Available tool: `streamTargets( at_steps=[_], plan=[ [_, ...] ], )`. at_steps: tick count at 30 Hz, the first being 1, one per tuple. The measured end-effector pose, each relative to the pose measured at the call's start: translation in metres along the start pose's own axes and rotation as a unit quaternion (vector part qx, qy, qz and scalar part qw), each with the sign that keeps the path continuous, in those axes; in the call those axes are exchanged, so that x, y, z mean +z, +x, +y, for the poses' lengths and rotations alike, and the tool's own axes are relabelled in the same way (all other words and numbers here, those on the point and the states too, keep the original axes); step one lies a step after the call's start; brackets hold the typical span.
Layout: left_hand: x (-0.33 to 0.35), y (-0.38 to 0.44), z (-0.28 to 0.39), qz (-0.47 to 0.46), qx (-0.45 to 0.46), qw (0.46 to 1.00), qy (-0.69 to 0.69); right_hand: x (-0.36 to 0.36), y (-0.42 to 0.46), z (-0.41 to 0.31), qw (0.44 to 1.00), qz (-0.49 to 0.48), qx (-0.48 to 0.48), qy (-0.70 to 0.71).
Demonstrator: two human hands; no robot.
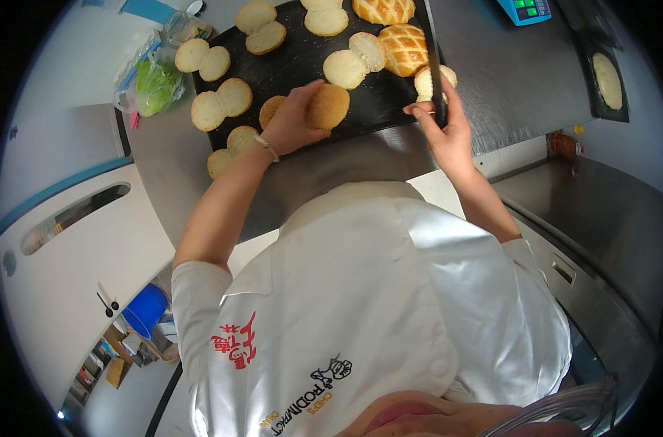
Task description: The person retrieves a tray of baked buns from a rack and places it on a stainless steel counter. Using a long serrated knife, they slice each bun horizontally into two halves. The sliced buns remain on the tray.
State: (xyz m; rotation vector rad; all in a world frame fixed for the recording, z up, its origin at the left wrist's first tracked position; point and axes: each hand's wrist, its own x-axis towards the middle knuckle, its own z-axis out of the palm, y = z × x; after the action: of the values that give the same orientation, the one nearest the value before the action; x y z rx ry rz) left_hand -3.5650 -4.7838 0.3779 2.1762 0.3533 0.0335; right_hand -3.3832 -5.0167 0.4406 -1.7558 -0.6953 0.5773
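My left hand (294, 121) reaches over the front of a black baking tray (288, 71), thumb and fingers around a brown-crusted bun (331, 106). Another brown bun piece (270, 111) shows on the other side of that hand, partly covered by it. In my right hand (450, 136) is a long knife by its dark handle (439, 112). Its blade (431, 43) points away from me, past a glazed lattice-topped bun (405, 49). A cut bun (423, 84), pale side up, lies partly hidden behind the knife and fingers.
Several split buns (222, 104) lie opened on the tray. Left of it are a plastic bag of lettuce (156, 82) and a glass jar (185, 28). A blue digital scale (525, 11) stands at the far right of the steel worktop (506, 71). Dough (607, 81) sits in a dark pan.
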Motion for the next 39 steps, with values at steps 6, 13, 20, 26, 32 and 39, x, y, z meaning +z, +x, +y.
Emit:
streamTargets(
  at_steps=[6, 13, 20, 26, 32, 39],
  plan=[
    [-0.038, -0.023, 0.066, 0.045, -0.012, 0.925, -0.378, 0.025, 0.02, -0.034, 0.974, -0.158, 0.093, 0.133],
    [-0.073, -0.033, 0.114, 0.111, 0.159, 0.967, 0.168, 0.05, 0.046, -0.072, 0.947, -0.247, 0.109, 0.175],
    [-0.051, -0.026, 0.08, 0.292, -0.009, 0.801, -0.522, 0.061, 0.058, -0.086, 0.968, -0.125, 0.019, 0.217],
    [-0.025, -0.004, 0.072, 0.132, 0.055, 0.559, -0.817, 0.106, 0.044, -0.063, 0.97, -0.048, -0.237, -0.01],
    [-0.036, -0.004, 0.048, 0.243, -0.028, 0.487, -0.838, 0.068, 0.012, -0.048, 0.968, -0.144, -0.198, -0.059],
    [-0.068, -0.006, 0.056, 0.262, 0.003, 0.511, -0.819, 0.047, -0.021, -0.019, 0.914, -0.187, -0.325, -0.155]
  ],
)
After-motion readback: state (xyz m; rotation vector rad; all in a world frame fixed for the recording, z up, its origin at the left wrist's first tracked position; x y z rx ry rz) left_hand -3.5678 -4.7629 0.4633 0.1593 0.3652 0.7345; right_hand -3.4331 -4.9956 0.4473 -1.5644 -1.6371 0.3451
